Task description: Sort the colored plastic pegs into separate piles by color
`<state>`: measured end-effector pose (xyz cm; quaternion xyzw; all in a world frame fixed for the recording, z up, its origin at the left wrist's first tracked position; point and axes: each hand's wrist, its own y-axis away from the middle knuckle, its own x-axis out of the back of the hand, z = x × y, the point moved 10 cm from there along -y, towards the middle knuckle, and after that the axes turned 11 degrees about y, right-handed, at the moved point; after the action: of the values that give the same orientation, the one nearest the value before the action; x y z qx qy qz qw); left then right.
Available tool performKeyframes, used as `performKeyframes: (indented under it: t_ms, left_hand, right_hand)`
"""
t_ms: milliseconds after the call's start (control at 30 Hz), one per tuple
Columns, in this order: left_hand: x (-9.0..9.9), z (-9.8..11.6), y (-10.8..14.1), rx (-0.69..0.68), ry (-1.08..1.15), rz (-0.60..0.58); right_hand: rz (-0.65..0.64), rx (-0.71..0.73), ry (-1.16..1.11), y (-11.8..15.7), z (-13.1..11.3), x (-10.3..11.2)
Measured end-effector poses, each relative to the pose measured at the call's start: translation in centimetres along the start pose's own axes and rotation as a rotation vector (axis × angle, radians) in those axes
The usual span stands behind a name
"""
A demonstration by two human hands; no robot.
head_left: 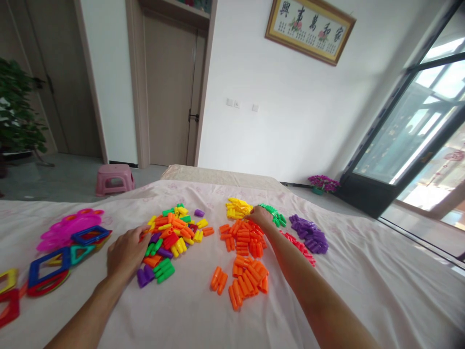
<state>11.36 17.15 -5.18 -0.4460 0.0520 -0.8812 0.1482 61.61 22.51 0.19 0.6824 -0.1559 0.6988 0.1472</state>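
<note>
My left hand (128,249) is at the left edge of a mixed pile of plastic building pieces (174,228), orange, yellow, green, purple and red. Its thumb and fingers are closed around an orange plastic piece (143,235). My right hand (260,216) reaches to the near right side of a yellow pile (238,209), its fingers pinched together; whatever is in them is hidden. Just below that hand lies a pile of orange pieces (245,237), with more orange pieces (250,278) nearer me. A green pile (275,215) is right of the hand.
Purple pieces (308,234) and coral-pink pieces (298,246), partly behind my right forearm, lie at the right. On the left are a magenta flower-shaped tray (69,228) and coloured frame-shaped tiles (49,266). Everything rests on a pale cloth (174,310). A pink stool (115,178) stands beyond.
</note>
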Motion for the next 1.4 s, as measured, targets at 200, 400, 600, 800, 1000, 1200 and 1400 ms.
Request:
performKeyframes:
  t_ms: [200, 400, 600, 800, 1000, 1200, 1400]
  left_hand:
    - [0.0, -0.2, 0.0, 0.006, 0.023, 0.019]
    - [0.2, 0.2, 0.1, -0.004, 0.029, 0.026]
    - [0.4, 0.3, 0.3, -0.004, 0.027, 0.03]
    - [0.2, 0.3, 0.2, -0.003, 0.033, 0.016]
    - [-0.3, -0.2, -0.1, 0.004, 0.027, 0.001]
    - [-0.3, -0.2, 0.0, -0.01, 0.026, -0.001]
    - [-0.2, 0.0, 0.0, -0.003, 0.004, -0.012]
  right_hand:
    - [-0.006, 0.008, -0.008, 0.0, 0.2, 0.4]
    - [0.14, 0.056, -0.016, 2.2, -1.0, 3.1]
    - [0.232, 0.471, -0.031, 9.1, -9.8, 4.3]
    - [0.166, 0.783, 0.102, 14.5, -17.1, 1.5]
    - [0.187, 0.848, 0.267, 15.5, -19.3, -0.3]
    - [0.191, 0.808, 0.115, 16.0, -17.1, 2.1]
    - [0.209, 0.642, -0.126, 12.8, -8.1, 7.2]
